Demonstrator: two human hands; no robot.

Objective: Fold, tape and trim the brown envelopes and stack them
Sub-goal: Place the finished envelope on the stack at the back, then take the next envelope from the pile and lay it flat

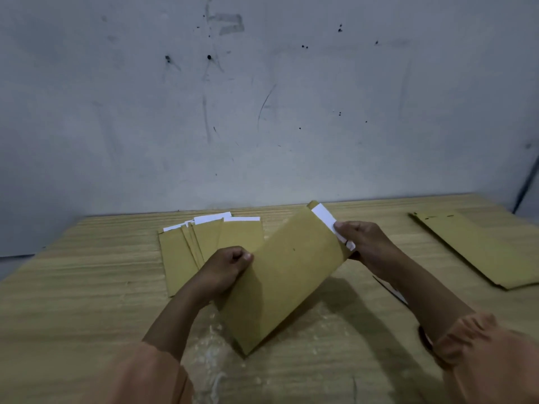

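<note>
- Brown envelope (287, 275), plain and flat with a white strip (329, 223) along its far end, is held tilted above the wooden table (87, 287).
- Left hand (224, 269) grips its left edge; right hand (364, 243) pinches the strip end.

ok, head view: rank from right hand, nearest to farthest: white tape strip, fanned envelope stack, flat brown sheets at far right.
From the right hand:
1. white tape strip, pinched in its fingers on the held envelope.
2. flat brown sheets, off to its right.
3. fanned envelope stack, across on the left hand side.
</note>
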